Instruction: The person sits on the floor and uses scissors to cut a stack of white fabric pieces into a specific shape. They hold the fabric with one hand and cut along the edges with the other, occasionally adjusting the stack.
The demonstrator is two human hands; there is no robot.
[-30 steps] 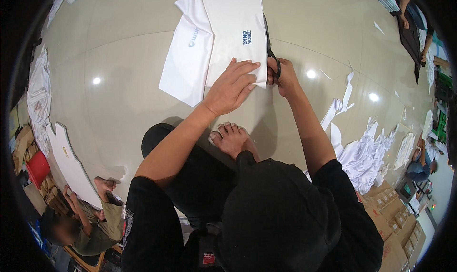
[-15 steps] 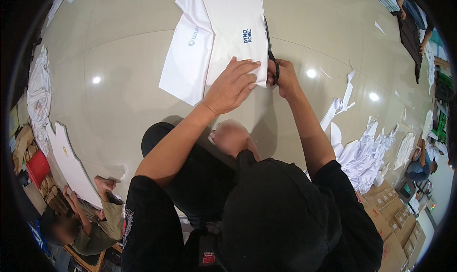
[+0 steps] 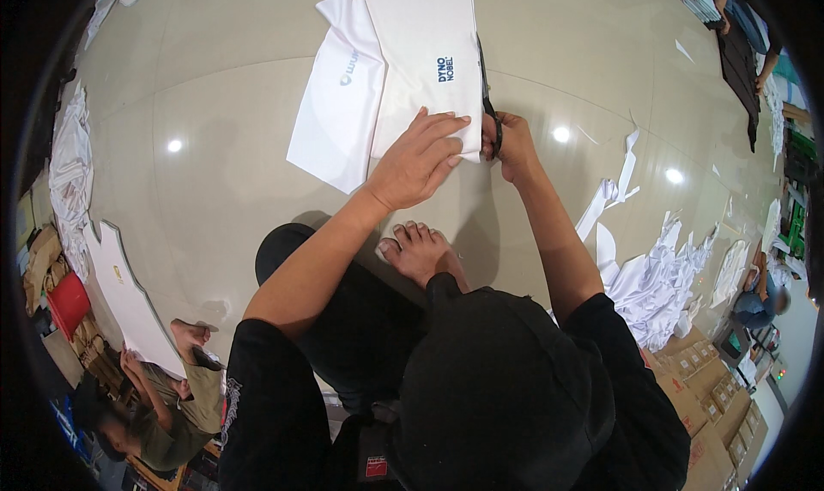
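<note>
A white fabric panel with a small dark blue print lies flat on the floor in front of me. My left hand rests on its near right corner, fingers spread over the cloth. Black-handled scissors are gripped in my right hand. Their blades run along the panel's right edge, pointing away from me; whether they are parted is hard to see. Left of the panel, and touching it, lies another white fabric piece with a pale blue print and a folded top corner.
A heap of white fabric scraps lies to the right, with loose strips nearer. Cardboard boxes stand at lower right. A person sits at lower left beside a stack of white panels. More white cloth lies far left.
The scissors and my right hand have shifted very slightly toward me, as has the panel. My left hand stays on the cloth. The person at lower left has leaned and moved their hands.
</note>
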